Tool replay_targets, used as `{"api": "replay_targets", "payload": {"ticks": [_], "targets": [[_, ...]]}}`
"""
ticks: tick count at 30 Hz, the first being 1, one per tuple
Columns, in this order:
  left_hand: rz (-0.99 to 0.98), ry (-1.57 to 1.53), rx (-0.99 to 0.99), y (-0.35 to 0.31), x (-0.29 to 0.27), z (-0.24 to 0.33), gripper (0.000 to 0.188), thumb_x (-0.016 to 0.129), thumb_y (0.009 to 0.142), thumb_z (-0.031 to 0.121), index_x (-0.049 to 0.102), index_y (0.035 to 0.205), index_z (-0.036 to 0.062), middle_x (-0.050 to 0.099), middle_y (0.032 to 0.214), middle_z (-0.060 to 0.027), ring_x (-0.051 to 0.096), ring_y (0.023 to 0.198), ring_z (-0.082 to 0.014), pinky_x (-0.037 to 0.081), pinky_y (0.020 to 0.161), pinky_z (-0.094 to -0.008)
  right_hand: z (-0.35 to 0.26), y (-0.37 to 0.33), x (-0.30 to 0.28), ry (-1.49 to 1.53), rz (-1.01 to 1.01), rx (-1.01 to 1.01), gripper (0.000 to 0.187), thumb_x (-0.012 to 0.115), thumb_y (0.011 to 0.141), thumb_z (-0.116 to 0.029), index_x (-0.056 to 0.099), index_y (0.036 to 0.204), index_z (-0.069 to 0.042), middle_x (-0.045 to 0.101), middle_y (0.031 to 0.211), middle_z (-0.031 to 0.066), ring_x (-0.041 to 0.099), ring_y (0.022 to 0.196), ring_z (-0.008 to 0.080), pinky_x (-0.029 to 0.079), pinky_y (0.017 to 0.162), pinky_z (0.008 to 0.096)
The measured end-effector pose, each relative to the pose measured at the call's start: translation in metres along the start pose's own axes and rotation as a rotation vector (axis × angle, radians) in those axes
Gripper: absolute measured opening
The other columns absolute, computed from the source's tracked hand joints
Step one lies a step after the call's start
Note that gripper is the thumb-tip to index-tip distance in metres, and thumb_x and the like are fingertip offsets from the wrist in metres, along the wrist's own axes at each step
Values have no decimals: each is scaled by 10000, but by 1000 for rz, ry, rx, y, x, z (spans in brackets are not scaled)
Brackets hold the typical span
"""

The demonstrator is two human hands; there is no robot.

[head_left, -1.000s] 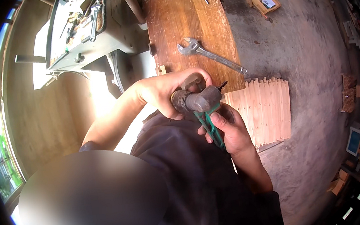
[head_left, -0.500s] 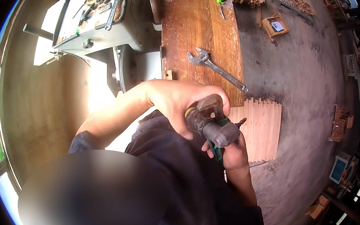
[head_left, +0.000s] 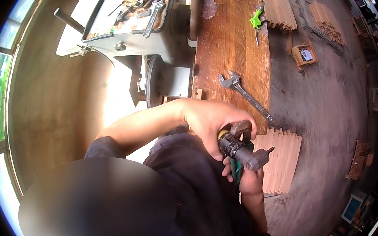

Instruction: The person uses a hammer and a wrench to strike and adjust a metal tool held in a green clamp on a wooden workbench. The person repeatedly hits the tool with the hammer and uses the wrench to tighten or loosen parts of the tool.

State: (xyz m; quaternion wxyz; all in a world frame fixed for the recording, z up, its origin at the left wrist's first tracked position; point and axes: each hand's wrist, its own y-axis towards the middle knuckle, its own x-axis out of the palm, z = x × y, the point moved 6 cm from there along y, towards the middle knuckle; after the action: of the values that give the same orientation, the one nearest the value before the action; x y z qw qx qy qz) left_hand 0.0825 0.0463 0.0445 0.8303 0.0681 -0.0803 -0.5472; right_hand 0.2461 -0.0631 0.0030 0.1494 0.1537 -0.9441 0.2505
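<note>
My left hand [head_left: 212, 122] is wrapped round a dark angle-head power tool [head_left: 237, 149], its thumb and fingers on either side of the body. The tool's bent head points right and carries a short dark bit [head_left: 270, 149]. Against the tool, under my left fingers, sits a dark thick metal jaw-like piece [head_left: 241, 127]; what it belongs to is partly hidden. Below, my right hand [head_left: 250, 180] is closed round a green handle [head_left: 236, 169], mostly covered by the fingers and the tool. On the wooden bench just beyond lies an adjustable wrench [head_left: 245, 94].
The long wooden bench [head_left: 219, 59] runs away from me, with a green air blow gun [head_left: 257, 19] on it. At left stands a grey machine [head_left: 144, 42] topped with hand tools. Stacked wood strips [head_left: 281, 159] and a small wooden box [head_left: 306, 55] are on the right.
The view has shifted, so bench and machine appear lower and further right. Both hands keep hold of the tool and green handle, with the tool's head turned slightly more to the right.
</note>
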Motion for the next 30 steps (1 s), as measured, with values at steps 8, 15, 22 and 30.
{"api": "replay_targets", "payload": {"ticks": [8,15,22,30], "targets": [[7,-41,21,-6,5,10,759,901,661,17,511,1311,32,676,1162,-106,699,1018,-209,561,870,-351,-3,1,6,86,-13,-46,551,623,995,-390,563,1275,81,714,1001,203,735,789,273,554,545,308],[78,90,-12,-14,-1,8,802,939,628,103,544,1324,41,664,1183,-103,654,1089,-225,529,929,-368,-2,0,5,-9,109,-46,477,625,978,-318,552,1254,65,702,985,224,719,751,273,564,552,333],[75,116,38,-12,-1,11,733,933,627,106,572,1260,31,668,1136,-115,650,1064,-230,521,909,-365,2,-2,4,29,138,-2,454,617,975,-287,542,1242,73,701,932,233,702,670,277,562,533,349],[23,28,40,-12,-1,7,801,925,628,71,550,1335,42,654,1225,-112,632,1145,-230,515,965,-373,-7,0,18,51,8,78,574,467,1065,-443,552,1263,90,721,977,229,724,718,278,576,580,341]]}}
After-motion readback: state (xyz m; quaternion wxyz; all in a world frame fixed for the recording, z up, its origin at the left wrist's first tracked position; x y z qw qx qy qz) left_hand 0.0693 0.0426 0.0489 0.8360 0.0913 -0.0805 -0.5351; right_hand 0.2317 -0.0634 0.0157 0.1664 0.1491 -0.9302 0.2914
